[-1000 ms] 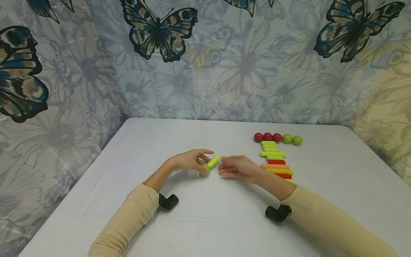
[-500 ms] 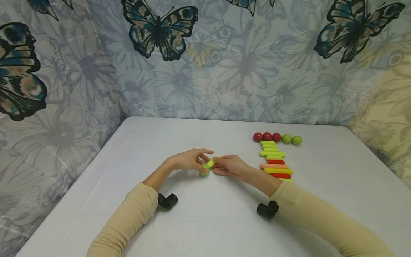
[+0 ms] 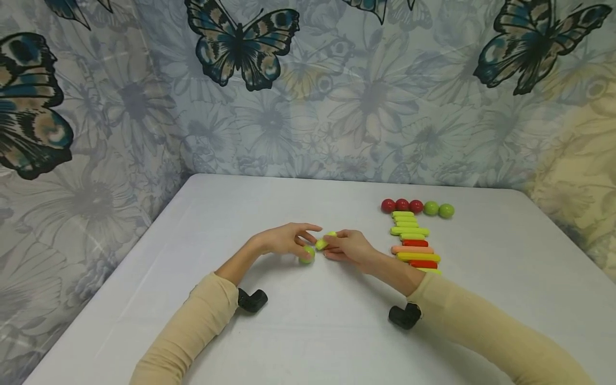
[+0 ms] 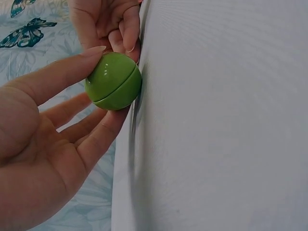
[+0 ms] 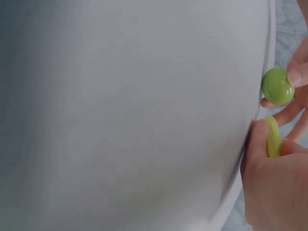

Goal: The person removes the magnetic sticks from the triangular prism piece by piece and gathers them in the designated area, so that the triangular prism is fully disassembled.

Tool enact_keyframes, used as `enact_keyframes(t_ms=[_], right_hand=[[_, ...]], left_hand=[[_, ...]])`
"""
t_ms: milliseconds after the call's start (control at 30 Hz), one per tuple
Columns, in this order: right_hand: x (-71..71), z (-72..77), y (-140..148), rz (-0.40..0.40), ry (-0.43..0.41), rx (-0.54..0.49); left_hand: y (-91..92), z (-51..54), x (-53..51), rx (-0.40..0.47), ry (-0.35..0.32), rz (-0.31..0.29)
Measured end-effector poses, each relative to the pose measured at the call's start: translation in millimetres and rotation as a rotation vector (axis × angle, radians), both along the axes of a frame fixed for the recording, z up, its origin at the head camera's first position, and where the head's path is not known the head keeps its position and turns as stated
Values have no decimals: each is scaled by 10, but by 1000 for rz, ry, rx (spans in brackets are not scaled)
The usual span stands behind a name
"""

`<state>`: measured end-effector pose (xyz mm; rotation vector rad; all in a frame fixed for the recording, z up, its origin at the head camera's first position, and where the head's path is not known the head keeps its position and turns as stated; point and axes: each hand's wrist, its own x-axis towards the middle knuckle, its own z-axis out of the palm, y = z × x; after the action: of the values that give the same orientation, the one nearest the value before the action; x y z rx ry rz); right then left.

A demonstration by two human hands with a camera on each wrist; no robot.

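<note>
A glossy green ball [image 4: 113, 83] with a seam around it is held between the thumb and fingers of my left hand [image 3: 284, 239], low over the white table. Just to its right, my right hand [image 3: 355, 248] pinches a yellow-green stick [image 3: 321, 244] between thumb and fingers. In the right wrist view, the stick [image 5: 273, 137] stands a small gap away from the ball [image 5: 277, 87]. The fingers cover part of the stick.
On the right of the white table [image 3: 289, 331] lies a column of sticks: yellow-green, red [image 3: 415, 243], peach [image 3: 412, 249] and yellow [image 3: 418, 257]. Behind it runs a row of red balls [image 3: 402, 205] and green balls [image 3: 431, 208]. A patterned cloth [image 3: 308, 117] hangs behind the table.
My right hand reached left and took hold of the yellow-green stick, which leaned by the green ball. The stick is now drawn slightly away from the ball. My left hand stayed in place.
</note>
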<state>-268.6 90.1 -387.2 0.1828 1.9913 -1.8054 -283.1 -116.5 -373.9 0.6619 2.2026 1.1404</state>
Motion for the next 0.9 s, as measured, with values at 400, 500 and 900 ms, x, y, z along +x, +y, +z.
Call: enact_keyframes(t_ms=[400, 500, 900], right_hand=[[63, 70, 257, 94, 20, 83], [99, 95, 357, 98, 30, 76], [249, 364, 987, 102, 142, -26]], left_hand=[[-8, -21, -5, -12, 14, -3], [-7, -11, 4, -12, 19, -9], [-7, -1, 15, -23, 36, -4]])
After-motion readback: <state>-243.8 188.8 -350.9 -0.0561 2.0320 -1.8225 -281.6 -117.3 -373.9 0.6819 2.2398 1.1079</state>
